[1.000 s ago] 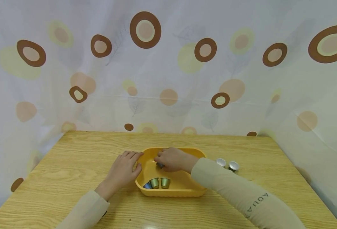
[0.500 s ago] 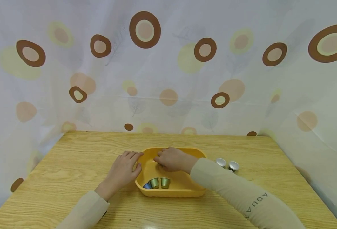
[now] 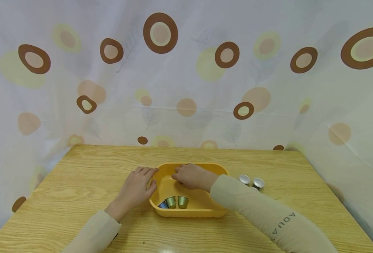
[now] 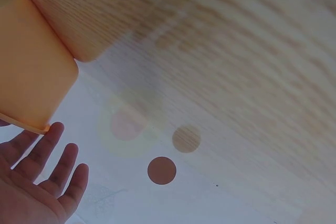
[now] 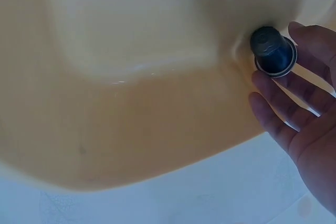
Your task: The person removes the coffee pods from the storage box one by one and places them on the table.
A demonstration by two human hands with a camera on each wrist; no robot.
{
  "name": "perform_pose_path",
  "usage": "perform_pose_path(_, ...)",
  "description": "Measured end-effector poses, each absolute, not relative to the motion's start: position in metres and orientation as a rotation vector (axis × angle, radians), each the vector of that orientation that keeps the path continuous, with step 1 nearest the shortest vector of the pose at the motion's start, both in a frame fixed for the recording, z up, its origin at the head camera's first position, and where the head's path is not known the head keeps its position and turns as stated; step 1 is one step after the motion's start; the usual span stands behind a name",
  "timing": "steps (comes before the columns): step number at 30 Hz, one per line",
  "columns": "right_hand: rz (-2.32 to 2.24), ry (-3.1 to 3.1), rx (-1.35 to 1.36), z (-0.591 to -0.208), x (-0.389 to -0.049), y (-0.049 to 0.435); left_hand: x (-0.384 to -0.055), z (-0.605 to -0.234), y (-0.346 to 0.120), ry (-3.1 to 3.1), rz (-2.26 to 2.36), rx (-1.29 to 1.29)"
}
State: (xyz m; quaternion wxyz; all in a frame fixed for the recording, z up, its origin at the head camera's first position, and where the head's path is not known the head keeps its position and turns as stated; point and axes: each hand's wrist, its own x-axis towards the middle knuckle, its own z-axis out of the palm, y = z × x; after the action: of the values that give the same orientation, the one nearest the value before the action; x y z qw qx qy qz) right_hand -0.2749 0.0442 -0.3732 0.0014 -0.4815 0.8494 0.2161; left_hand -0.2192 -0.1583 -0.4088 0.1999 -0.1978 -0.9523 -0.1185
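A yellow tray (image 3: pixel 192 213) stands on the wooden table. My left hand (image 3: pixel 139 184) lies at its left edge, fingers extended and touching the rim, as the left wrist view also shows. Inside the tray, my right hand (image 3: pixel 191 176) reaches to the back left. The right wrist view shows a dark coffee capsule (image 5: pixel 273 51) by the tray's inner wall, with thumb and fingers spread loosely about its rim; my hand hides it from the head view. At the tray's front left lie a blue capsule (image 3: pixel 163 205) and two green capsules (image 3: pixel 182 202).
Right of the tray, more capsules with pale lids (image 3: pixel 258 183) stand on the wooden table (image 3: pixel 110 158), one partly hidden by my right sleeve (image 3: pixel 252 203). A patterned curtain (image 3: pixel 186 77) hangs behind the table and along its sides.
The dark capsule, visible under my right fingers a second ago, is now out of the head view. My right hand has shifted very slightly; my left hand stays put.
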Motion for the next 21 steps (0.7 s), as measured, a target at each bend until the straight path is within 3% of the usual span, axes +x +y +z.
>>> perform_pose_path(21, 0.678, 2.629, -1.544, -0.3732, -0.2718, 0.0421, -0.2191, -0.4087, -0.1582, -2.664, -0.324, -0.554)
